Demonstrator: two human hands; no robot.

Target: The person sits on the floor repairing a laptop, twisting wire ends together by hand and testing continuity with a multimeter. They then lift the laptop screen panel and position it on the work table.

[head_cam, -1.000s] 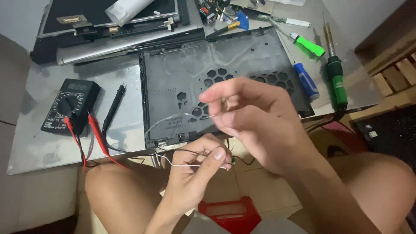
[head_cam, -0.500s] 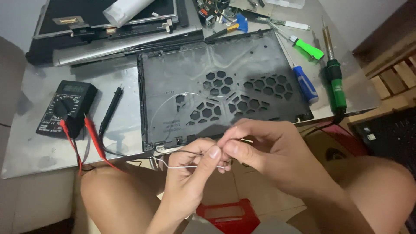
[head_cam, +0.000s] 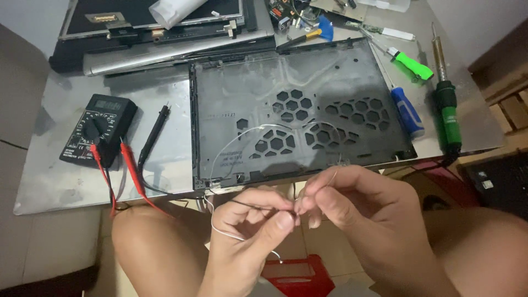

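My left hand and my right hand meet fingertip to fingertip just below the table's near edge, above my knees. Both pinch thin wires, a dark one and a white one, where the ends come together. A white wire loop arcs back over the dark plastic laptop bottom cover, which lies flat on the table with honeycomb vent holes showing.
A black multimeter with red and black probe leads lies at left. A blue-handled screwdriver, a green-handled screwdriver and a green soldering iron lie at right. Laptop parts are stacked at the back. A red stool shows between my knees.
My right hand came down from above the cover to the table's near edge, meeting my left hand's fingertips. The view shifted slightly; the wire ends are now pinched together.
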